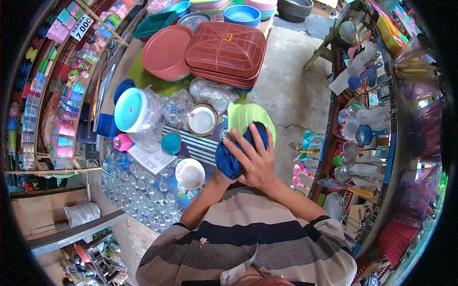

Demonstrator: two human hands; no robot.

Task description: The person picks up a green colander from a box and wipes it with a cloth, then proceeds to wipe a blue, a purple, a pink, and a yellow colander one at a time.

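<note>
one right hand (pixel 255 159) presses blue cloth (pixel 228 159) against green colander (pixel 248 117).

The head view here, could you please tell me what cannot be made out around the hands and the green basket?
- Left hand: hidden behind the blue cloth and right hand; only its forearm shows.
- Green basket: lower part covered by the cloth and fingers.
- Paper sign: lettering partly cut off, unreadable.
- Right-side shelves: warped and blurred at the lens edge.
</note>
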